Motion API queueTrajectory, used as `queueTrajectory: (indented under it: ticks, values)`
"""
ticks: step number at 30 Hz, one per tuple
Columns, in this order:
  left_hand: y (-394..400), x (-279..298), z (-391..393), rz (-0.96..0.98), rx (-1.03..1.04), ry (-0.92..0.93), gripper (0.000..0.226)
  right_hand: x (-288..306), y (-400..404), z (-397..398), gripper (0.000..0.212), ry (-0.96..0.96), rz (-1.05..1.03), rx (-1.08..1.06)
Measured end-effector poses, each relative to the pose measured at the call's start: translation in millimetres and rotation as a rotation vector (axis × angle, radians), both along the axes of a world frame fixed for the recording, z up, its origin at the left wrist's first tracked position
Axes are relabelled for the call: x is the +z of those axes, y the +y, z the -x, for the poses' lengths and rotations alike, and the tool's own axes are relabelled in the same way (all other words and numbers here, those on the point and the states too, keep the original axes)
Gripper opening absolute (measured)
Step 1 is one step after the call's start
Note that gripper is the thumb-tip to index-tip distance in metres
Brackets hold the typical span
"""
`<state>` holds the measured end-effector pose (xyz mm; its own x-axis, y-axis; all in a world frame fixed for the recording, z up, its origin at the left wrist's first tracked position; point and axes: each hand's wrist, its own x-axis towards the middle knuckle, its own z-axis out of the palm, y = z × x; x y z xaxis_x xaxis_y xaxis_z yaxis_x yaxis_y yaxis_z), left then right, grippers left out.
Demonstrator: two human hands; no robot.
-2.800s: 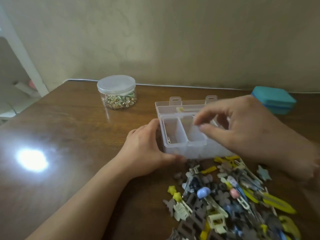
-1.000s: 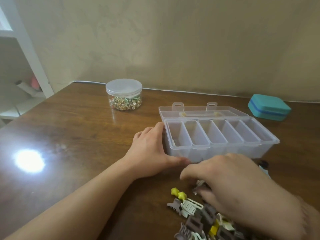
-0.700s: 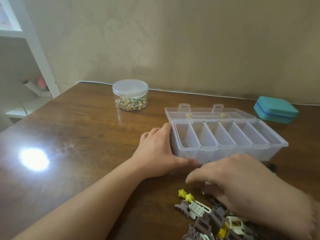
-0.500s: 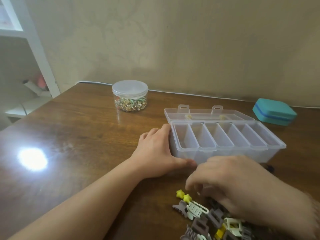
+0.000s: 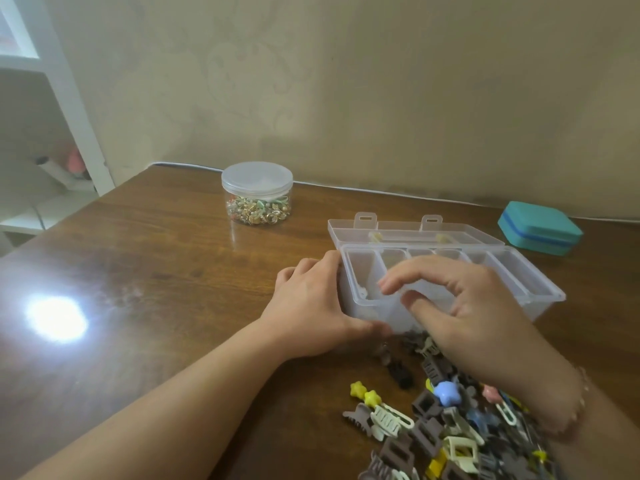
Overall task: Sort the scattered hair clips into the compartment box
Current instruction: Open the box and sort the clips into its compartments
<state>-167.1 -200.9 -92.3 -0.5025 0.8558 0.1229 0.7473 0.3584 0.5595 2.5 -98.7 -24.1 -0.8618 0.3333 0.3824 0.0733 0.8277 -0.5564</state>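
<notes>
The clear compartment box [image 5: 543,289] lies open on the wooden table, its lid [image 5: 398,233] folded back. My left hand [image 5: 311,306] grips the box's left end, thumb along its front wall. My right hand [image 5: 467,306] hovers over the box's left compartments with thumb and fingers apart and nothing visible between them. A small pale clip [image 5: 362,291] lies in the leftmost compartment. The pile of hair clips [image 5: 450,427], brown, cream, yellow and blue, lies in front of the box, partly under my right wrist.
A round clear jar [image 5: 257,194] of small gold and green pieces stands behind the box to the left. A teal case [image 5: 540,227] sits at the back right. A white shelf unit [image 5: 69,98] stands past the table's left edge.
My right hand has risen from the clip pile to above the box's left compartments, and its fingers have spread. My left hand has stayed on the box.
</notes>
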Motion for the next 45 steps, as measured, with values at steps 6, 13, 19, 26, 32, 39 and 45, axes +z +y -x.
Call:
queueTrajectory:
  ticks: [6, 13, 19, 26, 32, 39, 45]
  values:
    - [0.3, 0.4, -2.8, -0.019, 0.014, -0.021, 0.099, 8.6, -15.9, -15.9, 0.018, -0.245, -0.214, 0.23]
    - [1.8, 0.6, -2.4, -0.009, 0.022, -0.003, 0.098, 8.3, -31.1, -12.4, 0.044, -0.477, -0.382, 0.25]
    - [1.5, 0.7, -3.0, -0.002, 0.019, 0.012, 0.1, 0.0, -34.9, -8.3, 0.04, -0.527, -0.39, 0.228]
    - [2.5, 1.2, -2.9, -0.003, 0.025, 0.002, 0.098, -2.5, -28.7, -11.8, 0.017, -0.447, -0.331, 0.126]
    - [0.0, 1.9, -4.3, -0.023, 0.018, -0.017, 0.098, 6.5, -20.4, -14.1, 0.007, -0.374, -0.084, 0.181]
    - [0.9, 3.1, -2.4, 0.004, 0.008, -0.014, 0.099, 10.2, 0.1, 1.0, 0.011, 0.087, 0.073, -0.114]
    - [1.0, 3.6, -3.0, 0.011, 0.016, -0.009, 0.101, 2.9, 4.7, 1.5, 0.014, 0.097, -0.034, -0.184]
